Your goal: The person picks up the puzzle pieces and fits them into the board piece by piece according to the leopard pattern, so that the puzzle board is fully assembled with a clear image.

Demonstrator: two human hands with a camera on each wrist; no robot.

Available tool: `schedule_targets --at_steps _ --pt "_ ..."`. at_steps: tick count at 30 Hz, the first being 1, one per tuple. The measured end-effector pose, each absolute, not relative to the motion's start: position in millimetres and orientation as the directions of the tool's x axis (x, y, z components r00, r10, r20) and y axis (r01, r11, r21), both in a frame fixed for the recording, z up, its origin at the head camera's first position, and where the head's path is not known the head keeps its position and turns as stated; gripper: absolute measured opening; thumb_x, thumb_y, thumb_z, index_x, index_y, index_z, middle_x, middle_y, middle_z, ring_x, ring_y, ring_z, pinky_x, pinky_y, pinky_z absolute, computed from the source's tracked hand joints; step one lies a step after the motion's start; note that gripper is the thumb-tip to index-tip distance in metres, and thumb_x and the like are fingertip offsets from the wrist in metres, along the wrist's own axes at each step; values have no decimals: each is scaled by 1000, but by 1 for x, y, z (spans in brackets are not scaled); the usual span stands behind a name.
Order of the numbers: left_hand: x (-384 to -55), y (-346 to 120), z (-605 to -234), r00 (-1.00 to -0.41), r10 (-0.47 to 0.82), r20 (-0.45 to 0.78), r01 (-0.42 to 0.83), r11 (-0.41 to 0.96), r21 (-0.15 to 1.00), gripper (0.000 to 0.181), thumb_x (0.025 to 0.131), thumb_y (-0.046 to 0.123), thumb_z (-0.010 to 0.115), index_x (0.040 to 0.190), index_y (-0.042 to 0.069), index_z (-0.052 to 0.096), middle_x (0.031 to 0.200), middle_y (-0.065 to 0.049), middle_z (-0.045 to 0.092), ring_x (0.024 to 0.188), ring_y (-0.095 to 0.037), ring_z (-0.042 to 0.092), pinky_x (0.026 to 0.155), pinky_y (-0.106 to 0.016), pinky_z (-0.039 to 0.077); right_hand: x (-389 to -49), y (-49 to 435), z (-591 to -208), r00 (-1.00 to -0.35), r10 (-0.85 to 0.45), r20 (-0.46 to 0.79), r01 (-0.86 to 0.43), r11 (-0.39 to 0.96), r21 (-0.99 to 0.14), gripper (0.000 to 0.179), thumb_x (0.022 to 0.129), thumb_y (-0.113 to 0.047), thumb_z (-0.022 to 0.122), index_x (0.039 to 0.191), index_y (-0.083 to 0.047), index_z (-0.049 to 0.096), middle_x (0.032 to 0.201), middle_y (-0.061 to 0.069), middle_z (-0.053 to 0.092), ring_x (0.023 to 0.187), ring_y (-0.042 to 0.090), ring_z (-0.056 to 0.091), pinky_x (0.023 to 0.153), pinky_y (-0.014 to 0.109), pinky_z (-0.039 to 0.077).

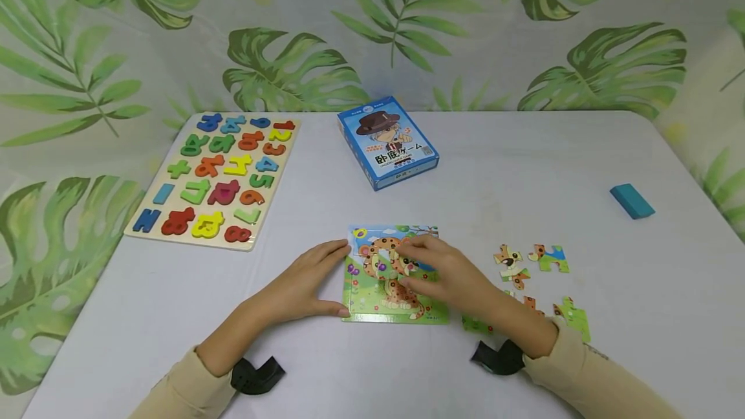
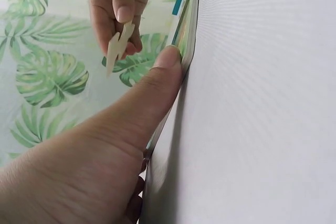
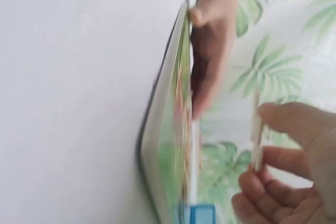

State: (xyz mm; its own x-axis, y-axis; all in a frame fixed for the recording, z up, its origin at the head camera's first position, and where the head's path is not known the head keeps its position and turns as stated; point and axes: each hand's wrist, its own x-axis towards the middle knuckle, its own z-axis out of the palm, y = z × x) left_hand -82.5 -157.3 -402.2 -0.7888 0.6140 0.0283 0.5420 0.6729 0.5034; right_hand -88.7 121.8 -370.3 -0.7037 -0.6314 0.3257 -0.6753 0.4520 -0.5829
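Note:
A cartoon leopard jigsaw board [image 1: 359, 306] lies at the middle of the table. My left hand [image 1: 305, 283] rests at its left side, fingers straight, the thumb touching the lower left corner and the fingertips near the upper left edge. Above the board, my right hand [image 1: 445, 270] pinches a jigsaw piece [image 2: 119, 43] between thumb and fingers. The right wrist view shows this piece [image 3: 256, 135] nearly edge-on and raised off the board. Part of the leopard picture is hidden behind the right hand and the piece.
Several loose jigsaw pieces [image 1: 573, 317] lie right of the board, some partly covered by the right forearm. A wooden number board [image 1: 192, 239] lies at the left. Behind the jigsaw is a blue game box [image 1: 401, 147], and a teal block [image 1: 632, 201] sits far right.

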Motion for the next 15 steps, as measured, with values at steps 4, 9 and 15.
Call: schedule_targets --at_steps 4,9,15 --pt "-83 -158 -403 -785 618 38 553 673 491 97 68 63 63 139 6 31 143 -5 26 130 -21 23 101 -42 25 -89 103 -379 -734 -633 244 -627 495 -601 41 79 -21 69 115 -3 60 111 3 52 99 13 49 79 27 46" --pt "-84 -158 -402 -775 630 53 572 663 484 95 68 62 64 139 7 33 143 -4 27 130 -19 23 102 -40 25 -92 90 -390 -739 -644 198 -622 537 -570 42 79 -22 69 116 -3 60 111 3 53 103 15 46 89 32 41" --pt "-84 -159 -403 -756 651 65 600 652 463 82 70 61 63 137 20 39 142 -4 28 129 -21 24 102 -41 24 -95 80 -396 -736 -643 213 -640 558 -528 46 78 -20 71 119 -5 59 110 4 54 104 20 46 97 41 30"
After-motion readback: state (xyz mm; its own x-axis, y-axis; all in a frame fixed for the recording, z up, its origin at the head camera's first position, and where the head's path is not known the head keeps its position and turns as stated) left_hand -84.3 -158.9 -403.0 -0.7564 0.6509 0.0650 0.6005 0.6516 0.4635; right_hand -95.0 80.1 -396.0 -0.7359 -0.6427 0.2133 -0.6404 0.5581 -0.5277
